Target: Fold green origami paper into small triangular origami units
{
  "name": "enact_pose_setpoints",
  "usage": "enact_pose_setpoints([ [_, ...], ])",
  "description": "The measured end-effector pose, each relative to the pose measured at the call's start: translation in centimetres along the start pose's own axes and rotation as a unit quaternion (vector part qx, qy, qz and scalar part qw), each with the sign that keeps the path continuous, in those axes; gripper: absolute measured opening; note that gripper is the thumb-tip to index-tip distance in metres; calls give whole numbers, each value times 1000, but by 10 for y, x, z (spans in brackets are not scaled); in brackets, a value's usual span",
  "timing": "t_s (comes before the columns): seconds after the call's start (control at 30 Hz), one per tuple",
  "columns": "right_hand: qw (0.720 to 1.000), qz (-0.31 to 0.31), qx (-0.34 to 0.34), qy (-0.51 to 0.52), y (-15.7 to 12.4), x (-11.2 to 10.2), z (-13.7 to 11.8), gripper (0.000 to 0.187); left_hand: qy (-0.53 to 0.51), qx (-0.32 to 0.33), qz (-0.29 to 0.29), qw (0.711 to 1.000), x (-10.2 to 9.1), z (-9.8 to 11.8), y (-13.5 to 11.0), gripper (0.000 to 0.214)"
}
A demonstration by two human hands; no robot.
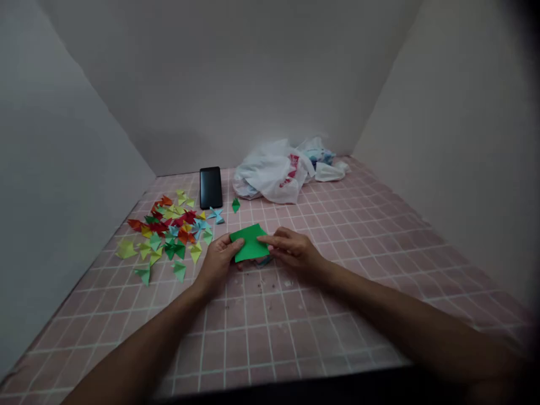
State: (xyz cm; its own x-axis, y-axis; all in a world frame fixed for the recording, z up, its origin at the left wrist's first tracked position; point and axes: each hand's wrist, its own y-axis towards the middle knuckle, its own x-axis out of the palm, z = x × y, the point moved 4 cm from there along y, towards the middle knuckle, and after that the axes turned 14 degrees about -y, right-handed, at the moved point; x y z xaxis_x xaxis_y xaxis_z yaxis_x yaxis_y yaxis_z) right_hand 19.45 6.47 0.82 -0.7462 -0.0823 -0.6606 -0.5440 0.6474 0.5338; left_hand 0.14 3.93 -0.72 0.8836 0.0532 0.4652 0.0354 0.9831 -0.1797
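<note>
A green square of paper (250,242) is held just above the pink tiled surface (270,326), near its middle. My left hand (220,260) pinches the paper's left edge with thumb on top. My right hand (293,248) pinches its right edge with fingers pressed together. Something bluish peeks out beneath the paper by my right hand; I cannot make out what it is.
A pile of several folded paper shapes (169,230) in red, green, yellow and blue lies to the left. A black phone (211,187) lies behind them, and a single green folded piece (235,205) beside it. White plastic bags (282,169) sit at the back. Grey walls enclose three sides.
</note>
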Motion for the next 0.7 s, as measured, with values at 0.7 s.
enact_pose_setpoints([
  [0.7, 935, 25, 290, 204, -10, 17, 5, 21, 172, 59, -54, 982, 10, 2, -9, 24],
])
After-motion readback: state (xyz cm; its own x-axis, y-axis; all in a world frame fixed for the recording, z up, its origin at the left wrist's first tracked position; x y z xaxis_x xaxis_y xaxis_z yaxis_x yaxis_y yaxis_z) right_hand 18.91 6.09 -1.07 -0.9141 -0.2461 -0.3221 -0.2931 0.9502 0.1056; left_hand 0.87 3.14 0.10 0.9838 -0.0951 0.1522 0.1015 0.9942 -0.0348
